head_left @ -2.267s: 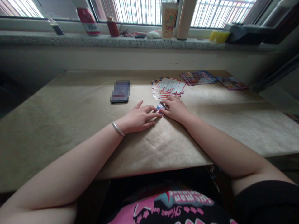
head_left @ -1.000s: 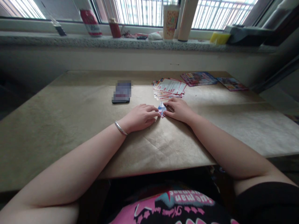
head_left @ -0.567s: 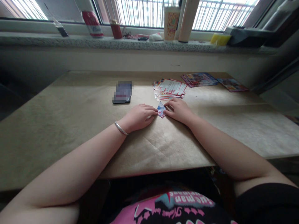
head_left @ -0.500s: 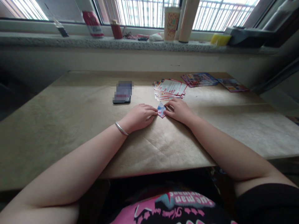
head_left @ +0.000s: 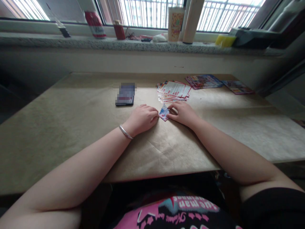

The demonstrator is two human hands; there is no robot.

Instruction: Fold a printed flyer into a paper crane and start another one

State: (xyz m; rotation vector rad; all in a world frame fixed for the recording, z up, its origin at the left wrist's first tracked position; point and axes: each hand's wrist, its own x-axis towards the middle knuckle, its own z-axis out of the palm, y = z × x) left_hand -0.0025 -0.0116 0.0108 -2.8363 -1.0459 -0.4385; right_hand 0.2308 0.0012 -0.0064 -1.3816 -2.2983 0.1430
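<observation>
A small folded paper [head_left: 164, 112], blue and white with a pink-red pattern at its lower tip, lies on the table between my hands. My right hand [head_left: 182, 112] grips its right edge between thumb and fingers. On the other side my left hand [head_left: 144, 118], with a silver bangle at the wrist, has its fingers curled together and pinched at the paper's left corner. The pinched fingertips hide that corner in part. Just beyond the paper lies a fanned pile of printed cards [head_left: 175, 90].
A dark phone [head_left: 125, 94] with a blurred screen lies left of the cards. Colourful card stacks [head_left: 205, 81] rest at the back right of the table [head_left: 71, 133]. Along the windowsill [head_left: 133, 46] stand a red can [head_left: 94, 24], a patterned cup [head_left: 175, 25] and a yellow sponge-like block [head_left: 225, 40].
My left hand has shifted slightly left, and its outstretched fingers have curled in. More of the paper's left side shows. My right hand has hardly moved.
</observation>
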